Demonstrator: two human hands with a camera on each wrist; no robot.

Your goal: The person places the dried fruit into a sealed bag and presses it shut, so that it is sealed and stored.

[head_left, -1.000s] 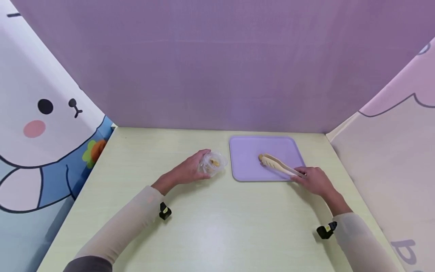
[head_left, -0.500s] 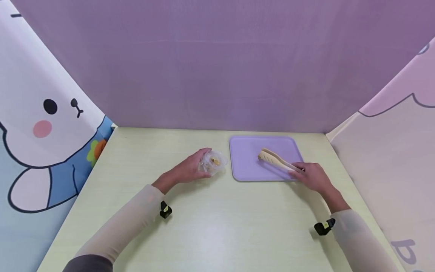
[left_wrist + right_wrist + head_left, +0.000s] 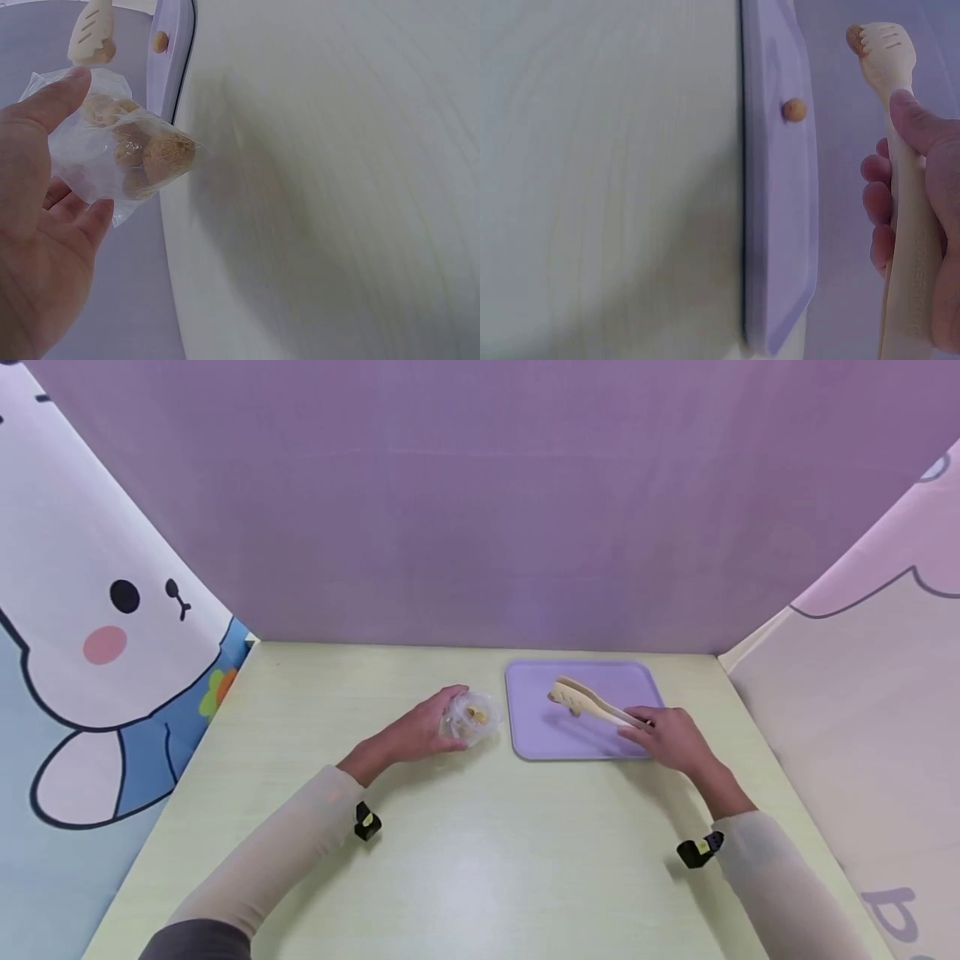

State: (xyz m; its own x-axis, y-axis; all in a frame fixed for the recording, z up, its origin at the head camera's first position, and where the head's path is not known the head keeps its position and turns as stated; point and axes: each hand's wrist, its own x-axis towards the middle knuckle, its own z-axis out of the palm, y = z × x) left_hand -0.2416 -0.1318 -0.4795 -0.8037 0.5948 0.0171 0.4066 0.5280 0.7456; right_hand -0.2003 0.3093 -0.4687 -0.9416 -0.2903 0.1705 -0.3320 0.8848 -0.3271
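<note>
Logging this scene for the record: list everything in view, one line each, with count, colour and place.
table: one, pale green, under everything.
tray: one, lilac, on the table, right of centre.
ball on the tray: one, brown, lying loose on the tray.
tongs: one pair, beige, above the tray, a brown ball at the tip.
bag: one, clear, with brown balls inside, left of the tray.
backdrop: purple behind, cartoon panels at both sides.
left hand: holds the bag.
right hand: grips the tongs.
</note>
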